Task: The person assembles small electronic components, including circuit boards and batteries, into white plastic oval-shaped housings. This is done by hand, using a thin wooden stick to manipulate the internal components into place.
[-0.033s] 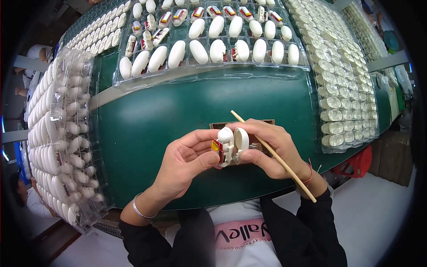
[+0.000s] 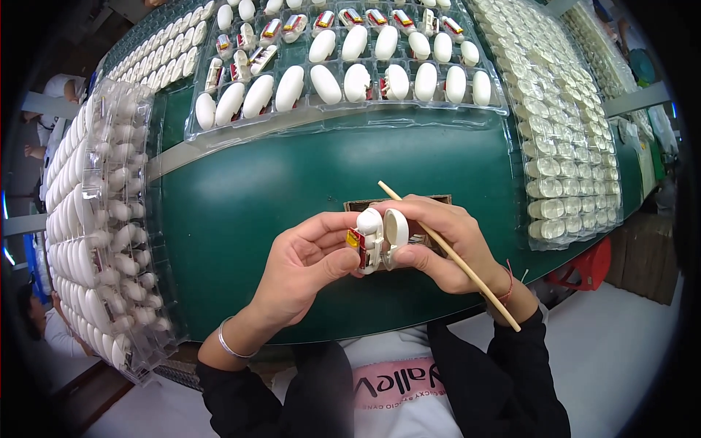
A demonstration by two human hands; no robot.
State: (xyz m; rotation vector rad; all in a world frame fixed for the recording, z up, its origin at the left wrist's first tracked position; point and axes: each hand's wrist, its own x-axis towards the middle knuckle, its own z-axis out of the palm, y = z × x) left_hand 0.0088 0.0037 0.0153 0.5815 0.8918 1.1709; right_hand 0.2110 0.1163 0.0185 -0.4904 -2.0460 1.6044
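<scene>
Over the green table [image 2: 241,219], both hands hold a small white oval case [image 2: 371,239] that is opened into two halves. A red and yellow part [image 2: 355,238] shows at its left side. My left hand [image 2: 303,266] grips the case from the left, thumb on its lower edge. My right hand [image 2: 445,244] pinches the round lid half [image 2: 396,228] from the right. It also carries a thin wooden stick [image 2: 475,281], which runs diagonally across its back towards the wrist. A small brown box [image 2: 431,201] sits on the table just behind the hands.
A clear plastic tray [image 2: 350,117] of white oval cases, some open with red parts, lies at the far side. Stacked trays of white pieces stand at the left [image 2: 95,241] and right [image 2: 562,131]. A red stool [image 2: 584,266] and another person [image 2: 62,91] are nearby.
</scene>
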